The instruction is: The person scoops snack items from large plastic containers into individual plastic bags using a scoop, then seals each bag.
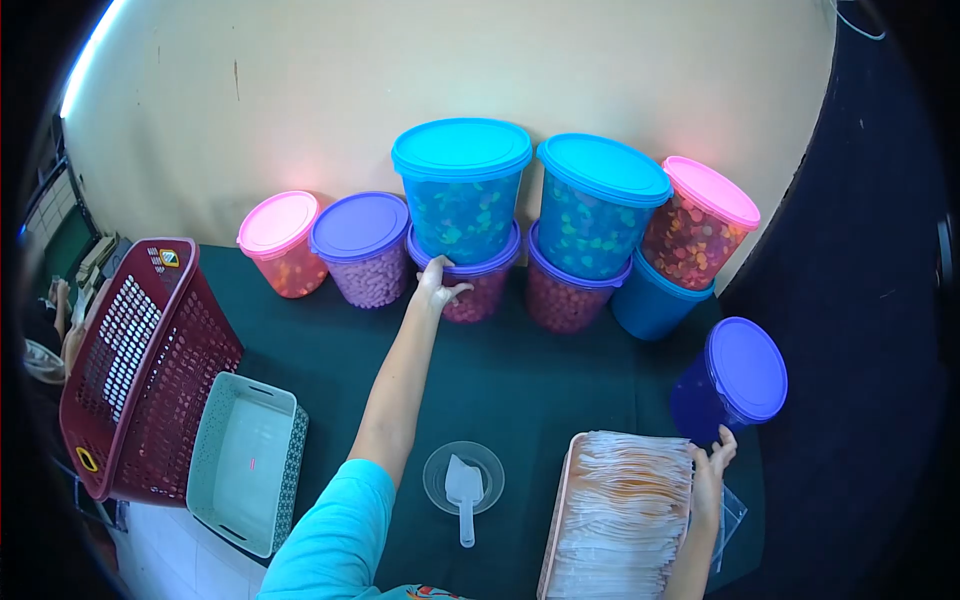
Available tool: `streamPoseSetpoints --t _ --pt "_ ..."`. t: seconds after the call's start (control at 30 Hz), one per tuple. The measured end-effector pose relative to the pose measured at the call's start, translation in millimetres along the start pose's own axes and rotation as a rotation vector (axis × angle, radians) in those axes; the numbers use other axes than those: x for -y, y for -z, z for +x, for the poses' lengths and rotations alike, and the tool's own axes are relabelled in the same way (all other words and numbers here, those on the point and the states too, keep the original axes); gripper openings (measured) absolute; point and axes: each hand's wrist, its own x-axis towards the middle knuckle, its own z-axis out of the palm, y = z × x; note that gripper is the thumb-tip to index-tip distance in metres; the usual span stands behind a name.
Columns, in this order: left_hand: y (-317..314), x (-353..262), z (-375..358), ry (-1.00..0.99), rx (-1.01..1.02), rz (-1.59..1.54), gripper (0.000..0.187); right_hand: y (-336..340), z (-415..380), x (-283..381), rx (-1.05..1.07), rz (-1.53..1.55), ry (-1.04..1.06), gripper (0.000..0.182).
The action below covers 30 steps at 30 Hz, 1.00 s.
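My left hand [440, 286] reaches to the front of a purple-lidded tub [475, 298], its fingers apart at the lid's rim. On that tub stands a blue tub [462, 190] with a light blue lid. My right hand [712, 465], fingers spread, is between a dark blue tub [745, 370] with a purple lid and a pink tray [562, 510] packed with white plastic packets [625, 515]. Its fingertips are close to the tub's lower rim; whether they touch cannot be made out. A white scoop [464, 487] lies in a clear bowl [436, 462] between my arms.
More lidded tubs stand along the wall, among them a pink one [285, 245], a purple one [368, 250] and a second stacked blue one [600, 205]. A maroon basket [165, 370] and a pale green basket [245, 465] are at the left. People's hands show far left.
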Motion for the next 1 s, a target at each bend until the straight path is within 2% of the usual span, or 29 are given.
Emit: streamPoseSetpoints --t 0.1,0.13,0.2,0.23,0.33,0.4,0.47,0.5,0.53,0.6,0.7,0.77,0.87,0.9,0.93,1.0 --pt "7 3 6 -0.014 -0.011 -0.048 0.103 -10 -11 15 0.184 -0.022 0.03 0.062" --pt "5 5 -11 -0.016 -0.009 -0.047 0.103 -15 -16 22 0.183 -0.019 0.032 0.062" --pt "-1 13 -50 -0.1 -0.125 -0.161 0.064 -26 -23 42 0.349 -0.012 0.086 0.061" --pt "-1 13 -73 -0.085 -0.089 -0.142 0.064 -34 -26 49 0.35 -0.008 0.086 0.061" --pt "30 20 -73 0.003 -0.047 -0.144 0.064 -62 -37 78 0.539 0.07 0.359 0.064" --pt "45 23 -99 -0.002 -0.113 -0.112 0.064 -81 -46 107 0.575 0.111 0.478 0.064" --pt "72 24 -119 0.025 0.107 -0.1 0.076 -95 -58 144 0.619 0.063 0.619 0.065" --pt "75 27 -145 -0.012 0.107 -0.054 0.062 -104 -62 159 0.637 0.078 0.662 0.066" --pt "82 28 -164 -0.007 0.105 -0.045 0.062 -111 -66 172 0.648 0.068 0.721 0.067" --pt "99 29 -195 -0.008 0.227 -0.028 0.056 -130 -70 194 0.691 0.161 0.786 0.072" --pt "118 26 -227 0.065 0.266 0.031 0.045 -152 -81 219 0.658 0.145 0.833 0.079" --pt "129 26 -232 0.065 0.265 0.056 0.048 -166 -84 227 0.506 -0.005 0.907 0.086" --pt "132 28 -236 0.044 0.242 0.079 0.048 -185 -79 230 0.547 0.073 0.897 0.087" --pt "131 29 -236 0.024 0.214 0.087 0.045 -190 -78 230 0.52 0.14 0.859 0.078" --pt "132 30 -234 0.018 0.209 0.085 0.045 -191 -77 230 0.527 0.144 0.861 0.078" --pt "133 31 -232 0.011 0.198 0.077 0.04 -192 -76 233 0.508 0.197 0.721 0.071"
